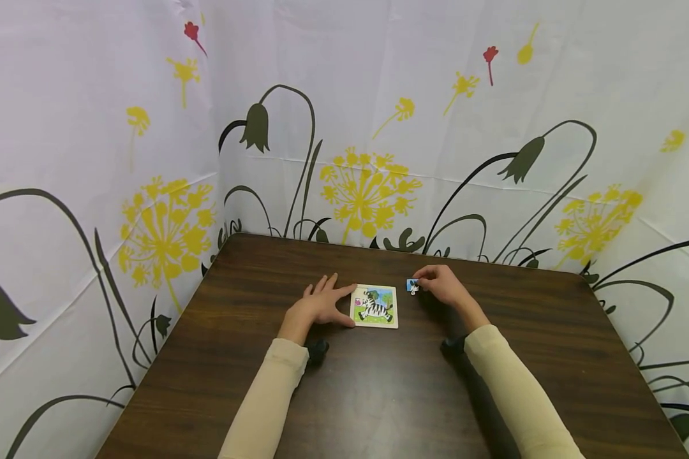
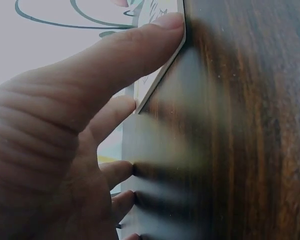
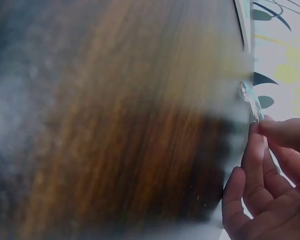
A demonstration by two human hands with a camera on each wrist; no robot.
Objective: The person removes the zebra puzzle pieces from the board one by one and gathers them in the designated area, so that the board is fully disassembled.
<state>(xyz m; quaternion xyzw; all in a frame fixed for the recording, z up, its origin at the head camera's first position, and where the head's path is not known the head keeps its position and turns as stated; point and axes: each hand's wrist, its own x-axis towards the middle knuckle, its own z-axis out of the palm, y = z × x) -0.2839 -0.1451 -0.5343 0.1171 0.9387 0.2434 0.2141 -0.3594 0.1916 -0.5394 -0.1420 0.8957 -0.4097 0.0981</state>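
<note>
White cloth (image 1: pixel 373 38), printed with yellow, red and dark green plants, hung behind the far edge of a dark wood-grain table (image 1: pixel 379 395) and along its left and right sides. Board (image 1: pixel 376 326): square, pale-rimmed, lying flat toward the far side of the table, near the middle; a striped zebra on green ground with blue above was visible on it.

Left hand (image 1: pixel 319 307): at the board's left side, digits spread apart and fairly straight. Thumb touched the near left corner, index finger the far left corner; the remaining fingers fanned out to the left. Right hand (image 1: pixel 444 285): thumb and fingertips pinched together on a small piece (image 1: pixel 411 286), blue with black and white markings. Piece located just right of the board's far right corner, apart from it. Could not tell whether it touched the table.

Cream sleeves (image 1: pixel 264 401) covered both forearms, which entered from the near side. Dark wrist mounts (image 1: pixel 318 352) showed below both wrists. Right wrist view: piece seen nearly edge-on, blurred.
</note>
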